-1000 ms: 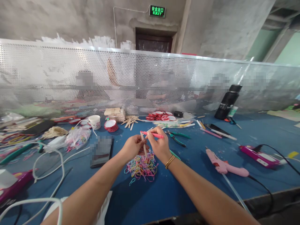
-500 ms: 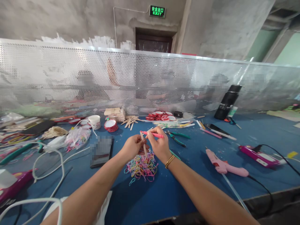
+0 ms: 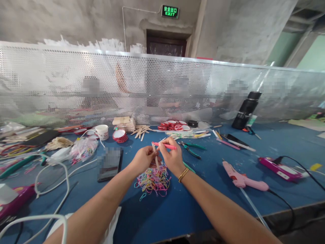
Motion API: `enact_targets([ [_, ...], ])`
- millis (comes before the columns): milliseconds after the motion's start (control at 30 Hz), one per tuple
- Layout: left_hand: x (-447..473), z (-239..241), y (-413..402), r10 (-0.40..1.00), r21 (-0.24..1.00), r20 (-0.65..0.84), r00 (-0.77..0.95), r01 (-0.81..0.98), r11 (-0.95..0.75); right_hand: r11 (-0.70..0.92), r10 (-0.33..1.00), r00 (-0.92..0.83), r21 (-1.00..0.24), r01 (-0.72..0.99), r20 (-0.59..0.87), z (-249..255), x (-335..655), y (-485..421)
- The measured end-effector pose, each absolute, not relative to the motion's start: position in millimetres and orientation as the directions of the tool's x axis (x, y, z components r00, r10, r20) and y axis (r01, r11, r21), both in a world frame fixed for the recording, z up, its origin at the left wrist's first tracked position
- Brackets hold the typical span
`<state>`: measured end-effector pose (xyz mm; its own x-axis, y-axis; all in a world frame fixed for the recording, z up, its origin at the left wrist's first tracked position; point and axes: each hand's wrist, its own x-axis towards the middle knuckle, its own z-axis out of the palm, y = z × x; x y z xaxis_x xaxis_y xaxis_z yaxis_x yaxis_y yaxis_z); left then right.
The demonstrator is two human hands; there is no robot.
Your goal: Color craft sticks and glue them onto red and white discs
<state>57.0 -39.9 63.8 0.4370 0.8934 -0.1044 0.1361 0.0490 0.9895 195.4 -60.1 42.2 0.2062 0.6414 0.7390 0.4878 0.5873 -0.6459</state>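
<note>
Between its thumb and fingers, my left hand (image 3: 145, 159) pinches a pale wooden craft stick (image 3: 155, 158), which stands nearly upright. My right hand (image 3: 172, 154) grips a pink pen (image 3: 167, 146) whose tip meets the stick near its upper end. What mark it makes is too small to see. Just below both hands lies a tangled heap of colourful loops (image 3: 153, 181), perhaps rubber bands or cords. Green-handled pliers (image 3: 193, 149) rest to the right of my right hand. A dark phone (image 3: 110, 166) lies left of my left hand.
A pink glue gun (image 3: 243, 179) and a purple corded device (image 3: 280, 169) lie on the right. Wooden sticks (image 3: 142, 131), red-and-white discs (image 3: 120, 136) and a paper cup (image 3: 102, 132) stand at the back, before a perforated metal screen (image 3: 137, 84). White cables (image 3: 67, 176) loop across the left. A black bottle (image 3: 246, 112) leans back right.
</note>
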Motion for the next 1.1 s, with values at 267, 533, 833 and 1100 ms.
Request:
enact_targets([
  [267, 57.8, 65.2, -40.8, 0.896, 0.989, -0.109, 0.430, 0.139, 0.054, 0.597, 0.626, 0.220, -0.642, 0.481, 0.748, 41.8, 196.0, -59.4],
  [533, 57.4, 63.4, -38.8, 0.898, 0.991, -0.102, 0.427, 0.127, 0.052, 0.589, 0.627, 0.225, -0.642, 0.491, 0.746, 41.9, 196.9, -58.4],
  [833, 56.9, 61.6, -36.2, 0.902, 0.990, -0.118, 0.415, 0.115, 0.077, 0.602, 0.624, 0.227, -0.645, 0.470, 0.748, 43.4, 199.9, -56.8],
  [1100, 59.0, 61.3, -38.7, 0.905, 0.989, -0.116, 0.410, 0.130, 0.068, 0.610, 0.638, 0.209, -0.652, 0.450, 0.741, 39.6, 202.9, -53.9],
])
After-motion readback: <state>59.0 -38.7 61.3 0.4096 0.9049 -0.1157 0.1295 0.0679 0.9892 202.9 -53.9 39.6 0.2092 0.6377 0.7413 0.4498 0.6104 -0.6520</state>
